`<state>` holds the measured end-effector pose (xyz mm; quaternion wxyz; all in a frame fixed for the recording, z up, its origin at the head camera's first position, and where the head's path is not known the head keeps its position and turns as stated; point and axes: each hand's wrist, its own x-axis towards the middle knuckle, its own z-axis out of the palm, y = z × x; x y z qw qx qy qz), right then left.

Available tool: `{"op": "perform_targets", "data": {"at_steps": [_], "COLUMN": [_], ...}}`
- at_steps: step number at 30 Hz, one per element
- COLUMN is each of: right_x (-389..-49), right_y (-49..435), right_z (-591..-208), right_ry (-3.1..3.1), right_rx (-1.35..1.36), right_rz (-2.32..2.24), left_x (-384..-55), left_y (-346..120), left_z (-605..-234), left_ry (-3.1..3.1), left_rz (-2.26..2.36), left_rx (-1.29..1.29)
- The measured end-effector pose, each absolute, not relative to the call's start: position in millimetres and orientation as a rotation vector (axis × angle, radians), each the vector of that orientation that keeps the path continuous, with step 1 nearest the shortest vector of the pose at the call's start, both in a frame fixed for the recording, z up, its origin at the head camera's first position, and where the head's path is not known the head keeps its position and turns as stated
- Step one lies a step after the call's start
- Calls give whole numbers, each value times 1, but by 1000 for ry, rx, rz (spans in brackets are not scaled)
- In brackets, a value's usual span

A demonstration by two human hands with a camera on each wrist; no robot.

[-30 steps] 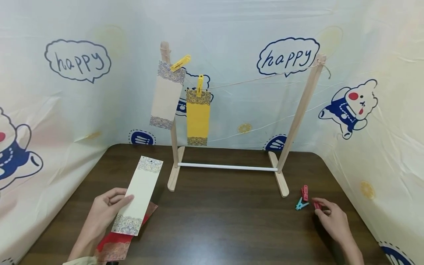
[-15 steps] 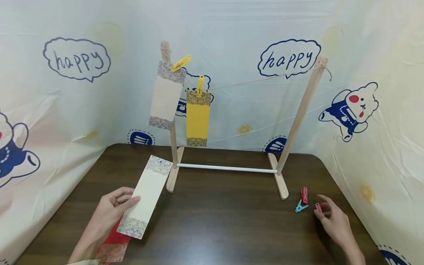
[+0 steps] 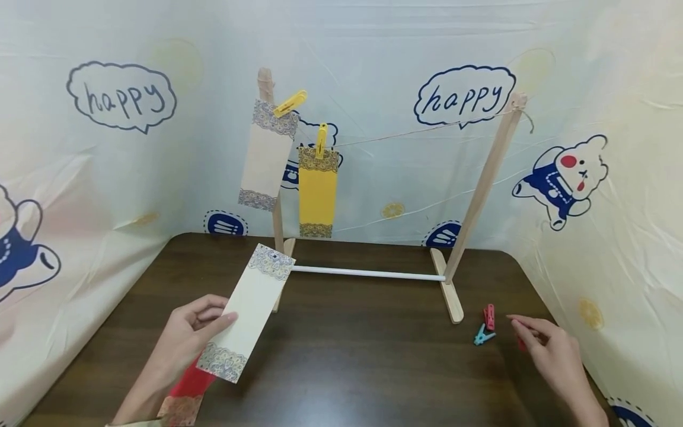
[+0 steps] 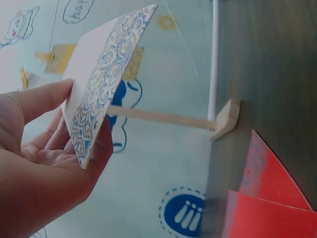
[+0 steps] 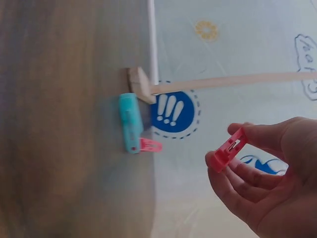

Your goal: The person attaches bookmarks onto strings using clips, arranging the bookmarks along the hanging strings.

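Observation:
My left hand point(image 3: 194, 332) pinches a cream card point(image 3: 248, 311) with blue lace-patterned ends between thumb and fingers. The card tilts up to the right, its top end overlapping the stand's left foot in the head view. On the right, my right hand point(image 3: 555, 353) holds a red clothespin point(image 5: 229, 150) between thumb and fingertips, mostly hidden by the fingers in the head view. Beside that hand lie another red clothespin point(image 3: 489, 316) and a blue clothespin point(image 3: 484, 335). Red cards point(image 4: 280, 183) lie on the table below my left hand.
A wooden stand point(image 3: 482, 190) with a white crossbar point(image 3: 368, 273) and a string point(image 3: 395, 135) stands at the back of the dark table point(image 3: 341, 350). Yellow clothespins point(image 3: 321, 139) hold a white card point(image 3: 267, 157) and a yellow card point(image 3: 317, 193) at its left. A printed curtain surrounds the table.
My left hand has carried the cream card to the right, away from the red cards. My right hand has picked the red clothespin up and shifted slightly right.

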<state>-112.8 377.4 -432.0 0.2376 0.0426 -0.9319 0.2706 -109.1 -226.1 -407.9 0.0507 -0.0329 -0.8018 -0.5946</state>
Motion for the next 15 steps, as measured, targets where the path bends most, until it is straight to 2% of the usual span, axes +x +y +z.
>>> {"op": "perform_targets", "data": {"at_steps": [15], "right_x": [-109], "right_y": [368], "right_z": [-398], "right_ry": [-2442], "right_rx": [254], "right_rz": [792], "left_x": [-115], "left_y": [-205], "left_z": [-390], "left_ry": [-2478], "left_rz": [-1712], "left_rx": [-214]}}
